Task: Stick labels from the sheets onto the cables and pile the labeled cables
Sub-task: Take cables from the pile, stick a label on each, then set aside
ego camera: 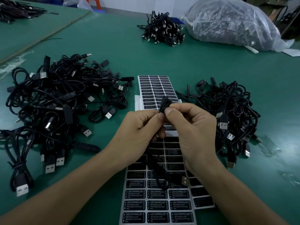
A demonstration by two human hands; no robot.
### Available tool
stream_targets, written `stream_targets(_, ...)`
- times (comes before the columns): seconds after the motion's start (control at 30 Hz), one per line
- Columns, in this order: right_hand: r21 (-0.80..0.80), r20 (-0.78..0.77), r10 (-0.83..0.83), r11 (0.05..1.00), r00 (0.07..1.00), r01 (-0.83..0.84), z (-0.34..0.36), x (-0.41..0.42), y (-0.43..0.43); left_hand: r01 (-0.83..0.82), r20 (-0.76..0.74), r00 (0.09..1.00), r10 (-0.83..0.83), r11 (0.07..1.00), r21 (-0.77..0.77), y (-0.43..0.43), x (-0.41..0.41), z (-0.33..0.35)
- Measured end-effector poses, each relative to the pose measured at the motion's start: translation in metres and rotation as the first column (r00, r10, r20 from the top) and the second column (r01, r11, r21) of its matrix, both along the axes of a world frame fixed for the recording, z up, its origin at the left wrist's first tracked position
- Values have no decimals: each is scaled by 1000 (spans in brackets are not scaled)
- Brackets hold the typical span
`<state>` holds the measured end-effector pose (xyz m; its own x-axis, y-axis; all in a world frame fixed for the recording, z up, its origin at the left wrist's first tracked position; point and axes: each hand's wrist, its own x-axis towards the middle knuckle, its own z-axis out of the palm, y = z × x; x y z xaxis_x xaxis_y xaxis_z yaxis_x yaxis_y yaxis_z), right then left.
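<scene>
**Both hands on one cable module above the label sheets**

The left hand [142, 125] and right hand [193, 127] meet at centre frame, raised above the green table [113, 46]. Each pinches the same black module [164, 104] between thumb and curled fingers. The left takes its lower end and the right its side, so the thumbs sit just beside each other. The module stands tilted, with its top toward 1 o'clock. Fine pale print shows on its face; whether that is a label cannot be told.

The cable [158, 172] hangs from the hands toward 6 o'clock and loops over the near sheet [157, 203]. Its plug [185, 180] lies on that sheet.

The near sheet sits at 6 o'clock under the wrists, with rows of black labels reading "LED CONTROLLER". The far sheet [155, 88] lies at 12 o'clock just beyond the hands, with the module partly in front of it.

The left pile [56, 103] of loose black cables spreads at 9 o'clock. The right pile [227, 111] sits at 3 o'clock, close to the right hand. Which pile is labelled cannot be told.

A far pile [162, 28] of cables lies well apart at 12 o'clock. A clear bag [230, 21], filled, rests at 1 o'clock. More cables [14, 10] lie at 10 o'clock at the table's edge.
</scene>
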<state>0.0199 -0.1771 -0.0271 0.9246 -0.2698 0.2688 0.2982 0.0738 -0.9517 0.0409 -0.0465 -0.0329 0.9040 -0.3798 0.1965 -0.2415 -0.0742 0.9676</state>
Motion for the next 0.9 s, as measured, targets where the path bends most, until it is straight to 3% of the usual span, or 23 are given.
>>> stream_targets(0.63,143,-45,88,986,995,-80,3,1,-4,52,-14,999,-52,999,1,1,1,2)
stream_targets(0.9,103,-27,70,992,997,-67,2,2,-4,65,-24,998,-65,998,-6,2,2,1)
